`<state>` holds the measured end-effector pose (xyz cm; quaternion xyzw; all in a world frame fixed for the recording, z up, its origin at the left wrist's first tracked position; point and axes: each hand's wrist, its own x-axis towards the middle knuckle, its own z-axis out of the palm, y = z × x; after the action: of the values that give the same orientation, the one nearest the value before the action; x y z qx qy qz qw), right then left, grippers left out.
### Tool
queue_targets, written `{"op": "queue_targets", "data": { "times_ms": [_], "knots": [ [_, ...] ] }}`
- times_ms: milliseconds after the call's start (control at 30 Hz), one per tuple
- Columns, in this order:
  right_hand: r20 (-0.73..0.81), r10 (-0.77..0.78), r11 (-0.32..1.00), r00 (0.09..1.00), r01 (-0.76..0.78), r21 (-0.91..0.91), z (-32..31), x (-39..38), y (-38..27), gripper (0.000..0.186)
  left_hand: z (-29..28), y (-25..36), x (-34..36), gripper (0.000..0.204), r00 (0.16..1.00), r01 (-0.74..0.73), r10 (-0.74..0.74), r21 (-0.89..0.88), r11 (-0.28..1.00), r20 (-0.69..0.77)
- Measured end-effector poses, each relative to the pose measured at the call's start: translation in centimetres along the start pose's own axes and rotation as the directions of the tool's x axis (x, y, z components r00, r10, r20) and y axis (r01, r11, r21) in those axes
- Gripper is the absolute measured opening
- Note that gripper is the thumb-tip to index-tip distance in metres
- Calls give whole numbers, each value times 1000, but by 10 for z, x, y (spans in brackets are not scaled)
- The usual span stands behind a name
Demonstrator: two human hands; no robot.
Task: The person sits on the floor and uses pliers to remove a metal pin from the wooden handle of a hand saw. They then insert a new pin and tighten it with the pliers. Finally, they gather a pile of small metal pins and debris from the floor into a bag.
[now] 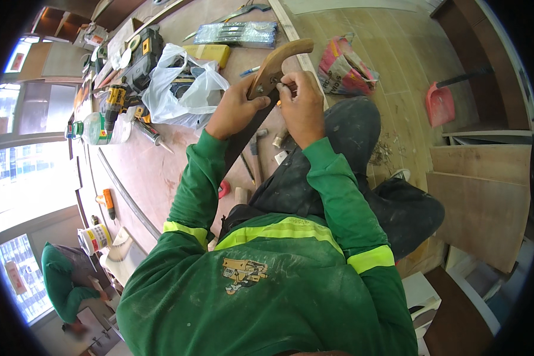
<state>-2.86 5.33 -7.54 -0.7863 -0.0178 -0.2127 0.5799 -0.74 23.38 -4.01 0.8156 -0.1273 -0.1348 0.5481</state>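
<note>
A hand saw with a curved wooden handle point(274, 64) and a dark blade point(241, 140) is held up in front of me, its handle pointing away. My left hand point(236, 108) is wrapped round the saw where handle and blade meet. At the handle's metal fasteners, my right hand point(302, 110) has its thumb and fingers pinched together; whatever small thing is between them is hidden. Below the hands, a hammer point(256, 155) and a dark pencil-like stick point(247, 168) lie on the work table point(160, 178), near a small red round object point(223, 189).
To the left are a white plastic bag point(178, 89), a yellow drill point(115, 102), a clear bottle point(96, 129) and a sealant tube point(151, 132). Plastic-wrapped parts point(237, 34) lie beyond. On the floor at right are a colourful sack point(345, 66) and a red dustpan point(440, 104). Another person point(65, 285) is at lower left.
</note>
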Motion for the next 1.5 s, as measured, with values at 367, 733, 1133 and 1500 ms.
{"op": "queue_targets", "data": {
  "times_ms": [367,733,1133,1500],
  "knots": [
    [216,392,861,894,-440,257,-26,1,12,17,-28,-23,20,70,835,517,-284,-492,700,472],
    [220,70,969,973,-14,-248,-37,5,-7,29,-12,-38,24,61,808,555,-279,-511,656,519],
    [181,43,960,982,9,-278,-30,-4,-1,30,1,-27,16,61,834,511,-237,-536,672,498],
    [131,488,848,863,-504,161,-106,-13,-8,45,24,6,12,64,827,482,-130,-570,666,547]
  ]
}}
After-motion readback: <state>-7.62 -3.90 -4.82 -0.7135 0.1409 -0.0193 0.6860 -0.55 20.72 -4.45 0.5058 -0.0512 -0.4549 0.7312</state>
